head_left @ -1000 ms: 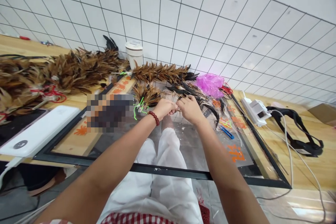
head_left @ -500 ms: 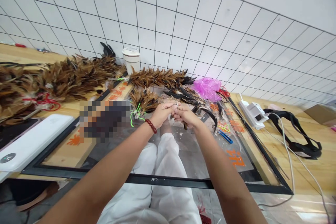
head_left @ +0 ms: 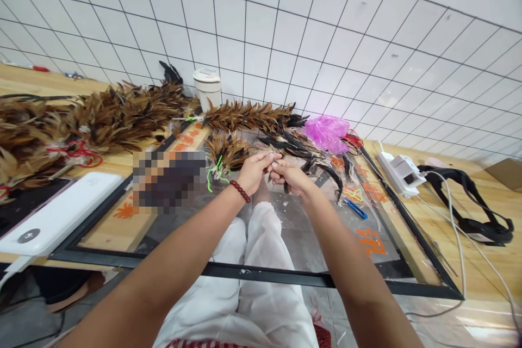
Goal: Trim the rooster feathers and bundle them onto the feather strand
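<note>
Over the glass panel (head_left: 285, 239) — left hand (head_left: 253, 169) and right hand (head_left: 289, 175), each grip pinching small feathers (head_left: 272, 166).

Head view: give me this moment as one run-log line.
left hand: pinching feathers | right hand: pinching same feathers | hands touching over glass pane | blue scissors right of hands, untouched

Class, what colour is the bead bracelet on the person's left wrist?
Dark red; the bracelet shows best in the head view, beside the left hand.
</note>
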Available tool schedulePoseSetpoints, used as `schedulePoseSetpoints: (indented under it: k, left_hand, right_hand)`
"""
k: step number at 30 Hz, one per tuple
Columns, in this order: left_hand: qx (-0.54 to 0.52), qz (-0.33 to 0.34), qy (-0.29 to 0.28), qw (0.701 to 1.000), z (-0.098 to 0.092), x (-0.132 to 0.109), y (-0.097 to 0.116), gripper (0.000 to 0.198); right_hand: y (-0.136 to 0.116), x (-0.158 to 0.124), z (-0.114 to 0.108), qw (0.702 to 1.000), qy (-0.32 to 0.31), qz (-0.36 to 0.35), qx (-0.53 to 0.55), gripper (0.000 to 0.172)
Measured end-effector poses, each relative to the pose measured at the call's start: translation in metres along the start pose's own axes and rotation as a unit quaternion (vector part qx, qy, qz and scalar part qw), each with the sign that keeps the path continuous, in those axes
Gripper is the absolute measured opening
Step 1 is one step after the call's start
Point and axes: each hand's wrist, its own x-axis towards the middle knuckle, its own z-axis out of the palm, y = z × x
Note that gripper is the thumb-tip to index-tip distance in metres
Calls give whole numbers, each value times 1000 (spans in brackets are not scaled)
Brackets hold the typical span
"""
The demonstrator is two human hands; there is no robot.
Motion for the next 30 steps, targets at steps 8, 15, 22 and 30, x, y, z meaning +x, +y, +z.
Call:
schedulePoseSetpoints:
  k: [8,15,22,30]
  left_hand:
    - [-31,-89,-70,993,2,-5,4,33]
    - [-21,-33,14,999,5,-2,-5,26]
    - [-21,-93,-75,993,9,-10,-6,24]
    - [-22,-112,-99,989,8,-11,-10,23]
  right_hand:
    - [1,0,3,997,-41,47,48,25]
    - [-28,-21,-22,902,70,-40,-423,19]
    - [-29,-23,-26,832,92,-330,-436,37]
    - [-23,-22,-25,871,25,-273,-408,40]
